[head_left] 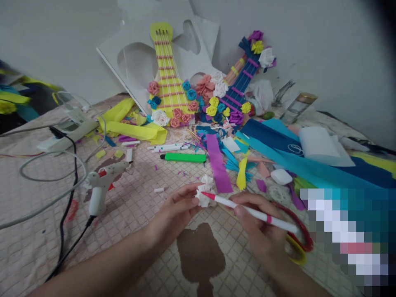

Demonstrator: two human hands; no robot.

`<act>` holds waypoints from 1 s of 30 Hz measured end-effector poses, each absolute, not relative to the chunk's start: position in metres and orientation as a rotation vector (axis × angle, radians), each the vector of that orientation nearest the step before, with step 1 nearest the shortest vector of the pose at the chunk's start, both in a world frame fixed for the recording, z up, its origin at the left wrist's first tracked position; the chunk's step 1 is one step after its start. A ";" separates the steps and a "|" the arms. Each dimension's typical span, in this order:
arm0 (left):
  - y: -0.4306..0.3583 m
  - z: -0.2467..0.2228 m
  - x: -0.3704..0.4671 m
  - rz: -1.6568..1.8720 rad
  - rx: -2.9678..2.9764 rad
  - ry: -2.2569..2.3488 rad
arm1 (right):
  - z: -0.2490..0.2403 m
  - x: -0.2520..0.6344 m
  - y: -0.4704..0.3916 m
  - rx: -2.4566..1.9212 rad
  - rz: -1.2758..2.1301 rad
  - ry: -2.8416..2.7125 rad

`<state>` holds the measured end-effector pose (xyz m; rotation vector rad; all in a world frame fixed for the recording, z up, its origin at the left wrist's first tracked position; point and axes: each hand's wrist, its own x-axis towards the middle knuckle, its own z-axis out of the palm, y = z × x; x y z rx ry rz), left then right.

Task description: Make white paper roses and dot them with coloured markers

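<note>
My left hand (176, 210) pinches the white paper flower (204, 194) at lower centre | my right hand (262, 227) is clamped on a white marker (250, 210), its red tip touching the flower | glue gun (103, 181) stands at left | green highlighter (185, 157) lies above, mid-frame

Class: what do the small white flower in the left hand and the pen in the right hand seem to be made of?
White flower: seemingly paper, matte, with crinkled folded petals. Pen: probably smooth plastic, white barrel with a pink band and red tip, slightly glossy.
</note>
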<state>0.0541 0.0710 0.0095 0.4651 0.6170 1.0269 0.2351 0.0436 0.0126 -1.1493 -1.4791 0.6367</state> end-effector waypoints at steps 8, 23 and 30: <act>0.070 0.008 0.054 1.018 0.458 0.594 | 0.014 0.235 0.044 -1.143 0.616 -1.445; 0.070 0.013 0.051 1.024 0.424 0.533 | 0.014 0.237 0.042 -1.048 0.701 -1.516; 0.069 0.010 0.050 1.039 0.440 0.541 | 0.014 0.235 0.044 -1.015 0.703 -1.518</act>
